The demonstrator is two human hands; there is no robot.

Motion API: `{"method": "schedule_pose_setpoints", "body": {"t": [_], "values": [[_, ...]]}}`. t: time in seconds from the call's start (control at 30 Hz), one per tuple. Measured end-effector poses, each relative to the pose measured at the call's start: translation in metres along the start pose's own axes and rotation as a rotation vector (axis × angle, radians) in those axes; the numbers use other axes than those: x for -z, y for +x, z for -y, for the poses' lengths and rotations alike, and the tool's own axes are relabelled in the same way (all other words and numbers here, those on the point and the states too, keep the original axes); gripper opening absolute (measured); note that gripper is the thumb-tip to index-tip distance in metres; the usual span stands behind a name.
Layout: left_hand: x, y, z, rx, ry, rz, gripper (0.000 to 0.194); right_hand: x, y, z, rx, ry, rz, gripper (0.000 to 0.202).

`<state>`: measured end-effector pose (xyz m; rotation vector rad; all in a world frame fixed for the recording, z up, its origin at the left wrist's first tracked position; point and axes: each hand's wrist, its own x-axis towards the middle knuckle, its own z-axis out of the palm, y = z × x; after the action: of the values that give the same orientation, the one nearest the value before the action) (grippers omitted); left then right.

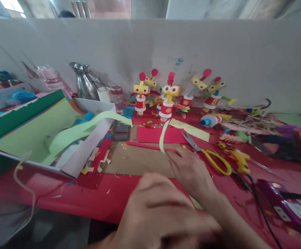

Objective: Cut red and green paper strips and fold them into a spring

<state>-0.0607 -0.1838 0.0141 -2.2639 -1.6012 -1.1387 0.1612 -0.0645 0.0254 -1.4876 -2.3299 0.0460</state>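
Observation:
My right hand (189, 169) pinches the lower end of a narrow light green paper strip (162, 136), which curves upward from the fingertips. Closer to the camera is my left hand (155, 211), blurred and curled closed; whatever its fingers hold is hidden. Beneath the hands lies a brown cardboard sheet (137, 160). A thin red paper strip (145, 145) runs across it to the right fingertips. Beyond sits a red paper rectangle (160, 135), with a pale yellow strip (192, 130) behind it. Scissors with yellow handles (216, 162) lie open just right of my right hand.
A white box (88, 152) of coloured paper stands left. Several paper-cup robot figures (166, 109) line the wall. Right are a yellow glue gun (240, 160), a purple device (286, 204) with cords, and paper scraps (254, 119). A metal jug (84, 83) stands at the back.

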Motion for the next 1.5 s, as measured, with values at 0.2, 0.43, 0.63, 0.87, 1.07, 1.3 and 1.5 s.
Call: {"method": "schedule_pose_setpoints", "body": {"t": [0.2,0.43,0.63,0.87,1.07,1.3,1.5], "values": [[-0.060,0.044,0.020,-0.127,0.097,0.108,0.029,-0.031,-0.005,0.034,0.320,-0.350,-0.116,0.024],[-0.065,0.054,0.042,-0.278,0.245,0.159,0.027,-0.026,-0.015,0.002,0.342,-0.271,-0.132,0.034],[-0.068,0.046,0.046,-0.309,0.287,0.330,0.030,-0.030,-0.050,-0.038,0.352,-0.069,-0.028,0.031],[-0.076,0.048,0.042,-0.311,0.240,0.347,0.026,-0.036,-0.049,-0.041,0.179,0.251,-0.091,0.022],[-0.082,0.055,0.037,-0.283,0.206,0.391,0.022,-0.037,-0.046,-0.042,0.058,0.353,-0.112,0.012],[-0.084,0.058,0.046,-0.105,0.139,0.376,0.016,-0.038,-0.047,-0.045,-0.086,0.313,-0.184,0.014],[-0.084,0.063,0.049,-0.022,0.167,0.392,0.016,-0.040,-0.047,-0.045,-0.175,0.242,-0.232,0.015]]}}
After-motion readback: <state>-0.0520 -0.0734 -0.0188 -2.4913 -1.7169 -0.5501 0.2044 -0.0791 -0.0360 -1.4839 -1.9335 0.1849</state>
